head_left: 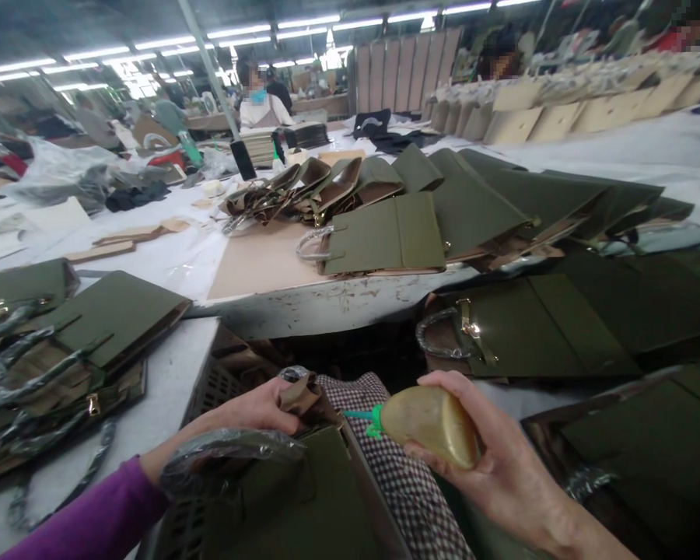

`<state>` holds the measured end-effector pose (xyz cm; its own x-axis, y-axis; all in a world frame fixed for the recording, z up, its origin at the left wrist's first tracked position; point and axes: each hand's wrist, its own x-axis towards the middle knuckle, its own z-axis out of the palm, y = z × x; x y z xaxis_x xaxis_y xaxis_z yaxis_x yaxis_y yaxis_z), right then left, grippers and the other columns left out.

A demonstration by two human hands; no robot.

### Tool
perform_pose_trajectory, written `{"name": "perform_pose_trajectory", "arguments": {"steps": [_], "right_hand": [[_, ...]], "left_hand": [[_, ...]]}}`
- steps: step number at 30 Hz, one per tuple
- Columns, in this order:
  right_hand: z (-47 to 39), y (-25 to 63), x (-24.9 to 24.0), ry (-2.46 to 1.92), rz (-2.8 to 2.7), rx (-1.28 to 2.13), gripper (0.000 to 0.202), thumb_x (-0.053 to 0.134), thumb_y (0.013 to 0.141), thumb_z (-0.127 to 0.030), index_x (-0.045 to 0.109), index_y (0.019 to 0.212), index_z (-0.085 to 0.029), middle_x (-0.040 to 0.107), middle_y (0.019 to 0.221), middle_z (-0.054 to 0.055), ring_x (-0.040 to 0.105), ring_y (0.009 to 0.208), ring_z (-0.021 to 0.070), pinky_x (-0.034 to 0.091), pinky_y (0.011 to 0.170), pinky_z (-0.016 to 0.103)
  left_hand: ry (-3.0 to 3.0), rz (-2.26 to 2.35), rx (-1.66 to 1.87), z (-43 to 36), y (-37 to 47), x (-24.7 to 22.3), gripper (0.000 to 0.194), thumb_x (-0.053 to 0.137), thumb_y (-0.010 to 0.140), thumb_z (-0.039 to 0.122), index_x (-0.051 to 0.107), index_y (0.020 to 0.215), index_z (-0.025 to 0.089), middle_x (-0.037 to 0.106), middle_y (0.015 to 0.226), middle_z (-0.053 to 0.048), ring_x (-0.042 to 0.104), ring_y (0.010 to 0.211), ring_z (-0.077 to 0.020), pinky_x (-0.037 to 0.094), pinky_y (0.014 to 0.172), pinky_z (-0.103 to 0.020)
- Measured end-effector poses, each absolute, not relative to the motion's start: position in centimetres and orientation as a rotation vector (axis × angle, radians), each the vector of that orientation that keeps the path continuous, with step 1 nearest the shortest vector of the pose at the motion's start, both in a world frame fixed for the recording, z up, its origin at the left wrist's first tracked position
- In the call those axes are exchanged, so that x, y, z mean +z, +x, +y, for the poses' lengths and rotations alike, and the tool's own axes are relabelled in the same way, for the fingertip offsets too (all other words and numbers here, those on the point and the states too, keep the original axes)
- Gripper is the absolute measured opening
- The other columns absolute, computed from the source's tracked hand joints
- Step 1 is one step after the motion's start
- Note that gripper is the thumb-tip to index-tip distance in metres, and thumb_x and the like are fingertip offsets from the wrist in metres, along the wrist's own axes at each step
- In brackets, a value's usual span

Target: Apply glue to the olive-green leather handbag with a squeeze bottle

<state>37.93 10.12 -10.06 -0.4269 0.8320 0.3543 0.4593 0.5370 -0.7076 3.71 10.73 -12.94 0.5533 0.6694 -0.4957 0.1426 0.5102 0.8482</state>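
1. Head view: fingers [280, 420] of left hand [257, 408] pinched the bag flap [300, 393]; right hand [490, 459] clamped the glue bottle [435, 424], its green nozzle [365, 418] near the flap.
2. Olive bag [292, 498] sat below the desk [169, 373] edge.
3. Risk: over-squeezing would likely smear glue.

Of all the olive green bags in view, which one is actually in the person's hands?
The olive bag at bottom centre, over the lap: the left hand pinches its top flap. The other bags lie untouched on the tables.
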Motion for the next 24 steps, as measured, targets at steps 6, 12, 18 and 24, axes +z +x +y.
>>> {"name": "perform_pose_trajectory", "arguments": {"steps": [6,12,18,24], "right_hand": [[10.6,38.6,-9.2,-1.013,-2.166,0.74,0.052,0.079,0.093,-0.038,0.049,0.135,-0.031,0.072,0.12,0.008,0.076,0.099,0.0276,0.064,0.078,0.032],[10.0,39.6,-8.8,-0.981,-2.225,0.852,0.054,0.079,0.092,-0.031,0.048,0.137,-0.033,0.071,0.115,0.004,0.074,0.091,0.0247,0.062,0.073,0.033],[10.0,39.9,-7.7,-1.038,-2.253,0.875,0.053,0.081,0.089,-0.031,0.051,0.132,-0.034,0.074,0.112,0.0,0.075,0.086,0.022,0.062,0.072,0.031],[10.4,39.0,-8.2,-1.139,-2.065,0.758,0.045,0.081,0.09,-0.039,0.055,0.126,-0.033,0.075,0.113,0.001,0.075,0.092,0.0225,0.063,0.076,0.03]], "left_hand": [[1.004,0.955,0.373,10.9,4.3,-12.2,0.023,0.069,0.062,0.012,0.08,0.083,0.012,0.063,0.068,0.002,0.046,0.058,-0.0107,0.037,0.055,-0.021],[0.995,0.995,0.4,10.8,4.6,-12.0,0.031,0.07,0.061,0.013,0.079,0.09,0.011,0.066,0.081,-0.003,0.051,0.068,-0.0142,0.038,0.057,-0.022],[1.019,1.02,0.381,11.1,5.3,-11.1,0.026,0.07,0.062,0.012,0.078,0.087,0.013,0.064,0.079,-0.001,0.051,0.07,-0.0154,0.04,0.061,-0.024],[1.053,1.02,0.406,11.0,5.4,-10.6,0.027,0.072,0.065,0.01,0.081,0.09,0.013,0.068,0.076,-0.001,0.055,0.067,-0.016,0.043,0.061,-0.024]]}}
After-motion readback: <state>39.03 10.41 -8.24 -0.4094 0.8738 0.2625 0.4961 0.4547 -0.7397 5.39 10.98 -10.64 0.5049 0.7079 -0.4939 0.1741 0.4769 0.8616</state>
